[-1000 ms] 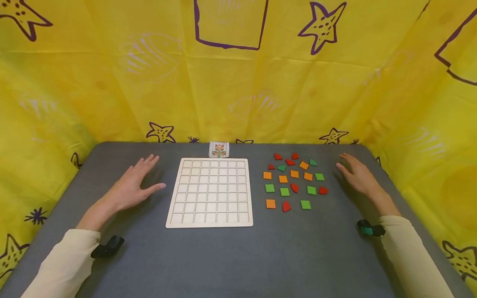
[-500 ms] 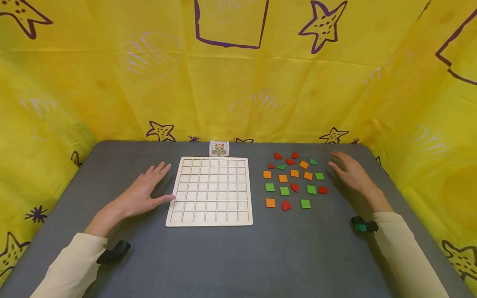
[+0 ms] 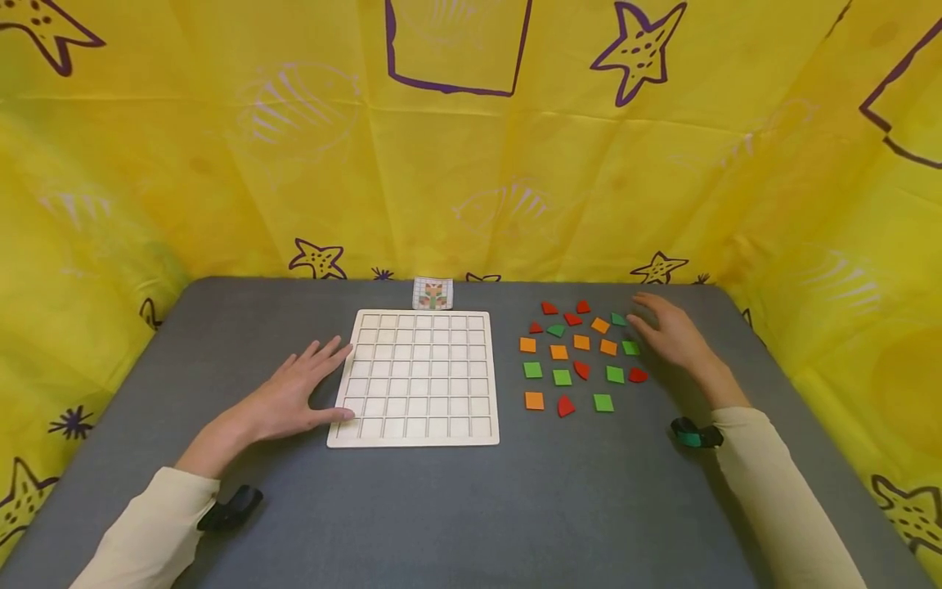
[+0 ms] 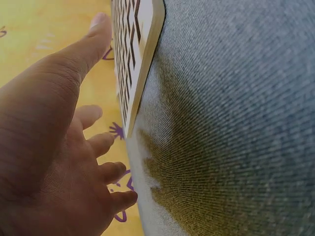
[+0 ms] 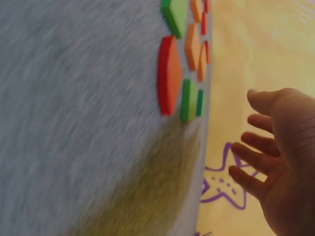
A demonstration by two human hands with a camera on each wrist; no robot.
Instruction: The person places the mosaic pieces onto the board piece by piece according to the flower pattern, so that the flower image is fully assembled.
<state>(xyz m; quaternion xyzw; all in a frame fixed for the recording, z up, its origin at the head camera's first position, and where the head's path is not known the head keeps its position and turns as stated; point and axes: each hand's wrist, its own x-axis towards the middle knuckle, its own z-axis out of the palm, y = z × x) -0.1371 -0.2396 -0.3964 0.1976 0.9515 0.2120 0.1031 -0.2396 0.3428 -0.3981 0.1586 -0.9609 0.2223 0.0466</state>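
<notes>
A pale wooden grid board (image 3: 419, 379) lies flat on the grey table. My left hand (image 3: 294, 397) hovers at its left edge, fingers spread, thumb over the lower left squares. The left wrist view shows that hand (image 4: 74, 162) raised above the cloth, holding nothing. To the right of the board lie several loose flat tiles: orange squares (image 3: 581, 343), green squares (image 3: 603, 402), red rounded wedges (image 3: 638, 375) and dark green pieces (image 3: 555, 331). My right hand (image 3: 670, 334) hangs just right of them with relaxed fingers and nothing in its grasp. In the right wrist view a red wedge (image 5: 169, 76) is closest to the camera.
Behind the board lies a small printed card (image 3: 432, 294) with a coloured grid picture. A yellow curtain (image 3: 471, 164) with sea-creature drawings surrounds the back and sides of the grey table (image 3: 471, 515). Each wrist carries a dark strap, such as the right one (image 3: 695, 433).
My left hand has moved right and towards me, from beside the board to its left edge. My right hand has moved left, closer to the tiles. Board and tiles stay put.
</notes>
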